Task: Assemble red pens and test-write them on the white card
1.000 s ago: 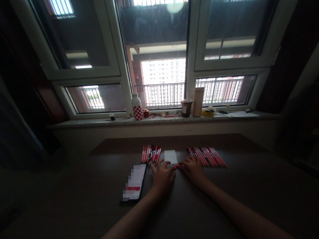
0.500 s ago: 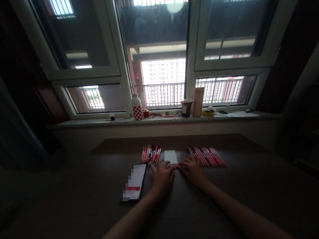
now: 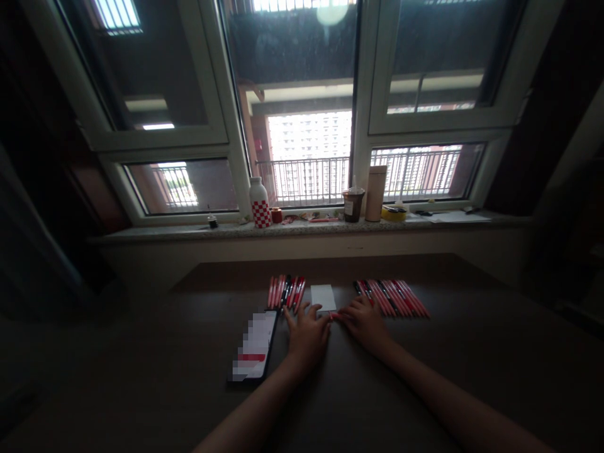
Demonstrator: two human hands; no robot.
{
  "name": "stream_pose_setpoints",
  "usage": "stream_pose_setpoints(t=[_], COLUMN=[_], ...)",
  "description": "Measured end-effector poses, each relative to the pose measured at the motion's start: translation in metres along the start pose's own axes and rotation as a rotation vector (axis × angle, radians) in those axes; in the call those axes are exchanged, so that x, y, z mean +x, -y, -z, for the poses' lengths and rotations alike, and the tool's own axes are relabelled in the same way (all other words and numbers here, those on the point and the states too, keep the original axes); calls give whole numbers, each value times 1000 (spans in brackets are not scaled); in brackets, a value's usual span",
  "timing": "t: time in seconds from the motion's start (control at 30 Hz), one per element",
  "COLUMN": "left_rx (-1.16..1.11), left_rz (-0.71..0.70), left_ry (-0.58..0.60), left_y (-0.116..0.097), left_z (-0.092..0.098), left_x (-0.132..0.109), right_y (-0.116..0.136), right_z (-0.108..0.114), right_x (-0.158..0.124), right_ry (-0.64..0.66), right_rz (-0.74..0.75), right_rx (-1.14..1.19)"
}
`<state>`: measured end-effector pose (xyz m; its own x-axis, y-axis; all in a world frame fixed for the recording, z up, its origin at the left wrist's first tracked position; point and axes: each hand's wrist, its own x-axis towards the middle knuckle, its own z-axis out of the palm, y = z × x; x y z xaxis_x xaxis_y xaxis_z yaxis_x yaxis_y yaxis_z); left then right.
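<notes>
Between my two hands lies a short visible stretch of a red pen, level and low over the table, just in front of a small white paper pad. My left hand has its thumb and a fingertip closed at the pen's left end, the other fingers spread toward the table. At the right end, my right hand pinches the pen with its fingertips. Both hands cover most of the pen. A row of red and black pens lies beyond my left hand, and a longer pen row beyond my right.
A phone with a lit, partly blurred screen lies left of my left forearm. On the windowsill stand a checkered bottle, a drink cup, a tall tumbler and a yellow roll. The dark table spreads below.
</notes>
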<state>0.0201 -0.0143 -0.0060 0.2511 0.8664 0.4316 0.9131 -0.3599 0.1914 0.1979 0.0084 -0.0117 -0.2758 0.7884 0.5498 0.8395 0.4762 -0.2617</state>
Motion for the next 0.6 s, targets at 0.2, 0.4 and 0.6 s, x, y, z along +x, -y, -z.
stream_pose_setpoints(t=[0.2, 0.4, 0.6], left_rx=[11, 3, -17], left_rz=[3, -12, -40], left_ry=[2, 1, 33], left_y=[0, -1, -1], left_z=[0, 2, 1], left_x=[0, -1, -1], right_y=[0, -3, -4], right_z=[0, 0, 0], right_x=[0, 0, -1], right_ry=[-2, -51, -33], right_rz=[-20, -78, -65], right_rx=[3, -9, -34])
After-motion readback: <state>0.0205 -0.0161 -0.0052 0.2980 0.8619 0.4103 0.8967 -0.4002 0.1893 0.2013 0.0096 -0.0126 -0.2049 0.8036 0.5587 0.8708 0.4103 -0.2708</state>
